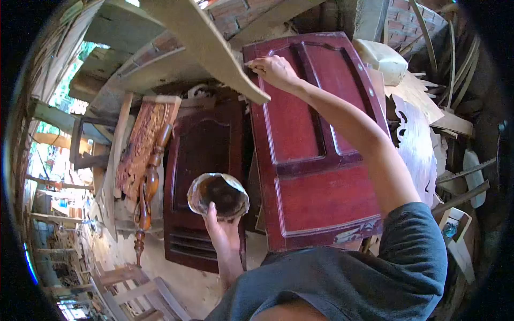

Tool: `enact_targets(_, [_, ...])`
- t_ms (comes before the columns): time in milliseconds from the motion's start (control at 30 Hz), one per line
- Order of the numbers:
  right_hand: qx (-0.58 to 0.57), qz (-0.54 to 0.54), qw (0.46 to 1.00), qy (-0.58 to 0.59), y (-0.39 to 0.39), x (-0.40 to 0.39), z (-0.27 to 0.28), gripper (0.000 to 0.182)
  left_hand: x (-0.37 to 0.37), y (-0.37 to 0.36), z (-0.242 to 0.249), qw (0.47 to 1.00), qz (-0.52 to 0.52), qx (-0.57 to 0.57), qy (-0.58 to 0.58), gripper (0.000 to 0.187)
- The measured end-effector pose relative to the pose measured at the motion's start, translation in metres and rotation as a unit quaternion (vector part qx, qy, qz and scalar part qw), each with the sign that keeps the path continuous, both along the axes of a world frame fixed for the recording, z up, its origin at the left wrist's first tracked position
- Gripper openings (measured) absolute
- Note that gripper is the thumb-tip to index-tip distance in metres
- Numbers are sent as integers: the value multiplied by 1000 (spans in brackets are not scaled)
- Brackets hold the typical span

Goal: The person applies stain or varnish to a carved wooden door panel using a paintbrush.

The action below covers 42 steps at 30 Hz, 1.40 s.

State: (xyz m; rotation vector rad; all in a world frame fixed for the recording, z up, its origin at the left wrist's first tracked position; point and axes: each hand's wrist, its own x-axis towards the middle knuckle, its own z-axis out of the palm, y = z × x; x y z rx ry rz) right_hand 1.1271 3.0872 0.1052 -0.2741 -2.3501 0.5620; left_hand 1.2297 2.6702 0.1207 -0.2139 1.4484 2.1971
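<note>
My left hand (220,227) holds a round bowl (243,206) from below, with the thumb over its near rim. The bowl has a pale, crusted rim and a dark brown inside. My right arm is stretched across a dark red panelled wooden door (316,206). At the door's upper left edge my right hand (276,70) is closed, fingers pinched together. A small pale bit shows at the fingertips; I cannot tell what it is. A streaky pale patch (348,235) marks the door's lower edge.
A darker door panel (203,144) lies to the left, beside a carved wooden board (144,142) and a turned, varnished post (150,187). A curved plank (214,48) juts in from above. A plastic jug (383,61) and scrap wood sit at right, a wooden frame (136,291) lower left.
</note>
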Motion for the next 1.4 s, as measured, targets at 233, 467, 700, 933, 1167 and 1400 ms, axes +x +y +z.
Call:
enact_targets(233, [-143,103,977,-123,-66,109,36,21,10,-3,1,1000,3,-6,-7,78])
enact_targets(467, [-107,283,938,-169,-126,191,47,18,21,-8,9,1000,-10,20,20,73])
enact_targets(700, [-214,247,921,-212,-119,196,87,22,30,-26,9,998,-24,56,34,70])
enact_targets(933, [-255,30,950,-176,-117,215,40,18,30,-35,5,999,-10,39,14,70])
enact_targets(1167, [-194,35,973,-121,-139,225,92,23,24,-30,5,999,-42,25,23,71])
enact_targets(1400, [-211,6,958,-196,-111,266,58,20,21,-22,7,996,-59,65,28,74])
